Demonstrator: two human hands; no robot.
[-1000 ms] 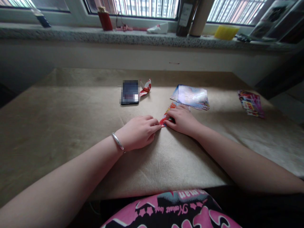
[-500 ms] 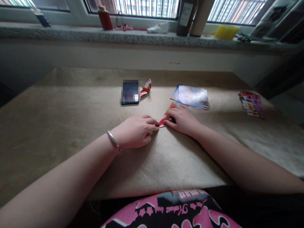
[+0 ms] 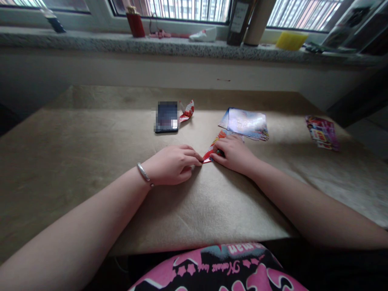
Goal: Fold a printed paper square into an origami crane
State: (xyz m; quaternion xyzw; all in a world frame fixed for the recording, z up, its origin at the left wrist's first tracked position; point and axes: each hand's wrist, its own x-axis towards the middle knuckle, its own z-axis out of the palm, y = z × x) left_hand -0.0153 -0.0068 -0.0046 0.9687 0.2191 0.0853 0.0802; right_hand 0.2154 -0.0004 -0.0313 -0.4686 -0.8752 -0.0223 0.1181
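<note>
A red and orange printed paper [image 3: 207, 156], narrowing to a folded point toward me, lies on the table between my hands. My left hand [image 3: 177, 163], with a silver bangle on its wrist, has its fingertips pressed together on that pointed end. My right hand [image 3: 233, 150] rests over the paper's upper part, fingers curled down on it and hiding much of it. Just beyond the right hand lies a stack of shiny bluish picture cards [image 3: 247, 122]. A folded red and white paper [image 3: 187, 112] stands beside a phone [image 3: 166, 117] whose screen is blurred out.
More colourful cards [image 3: 323, 132] lie fanned near the table's right edge. Behind the beige tabletop [image 3: 91, 133], a stone windowsill [image 3: 100, 42] carries a red lighter-shaped object [image 3: 135, 23], a yellow block [image 3: 291, 41] and dark and tan upright containers.
My left hand has shifted slightly, its fingertips still at the paper's pointed end. My right hand stays on the paper. The whole view has moved a little.
</note>
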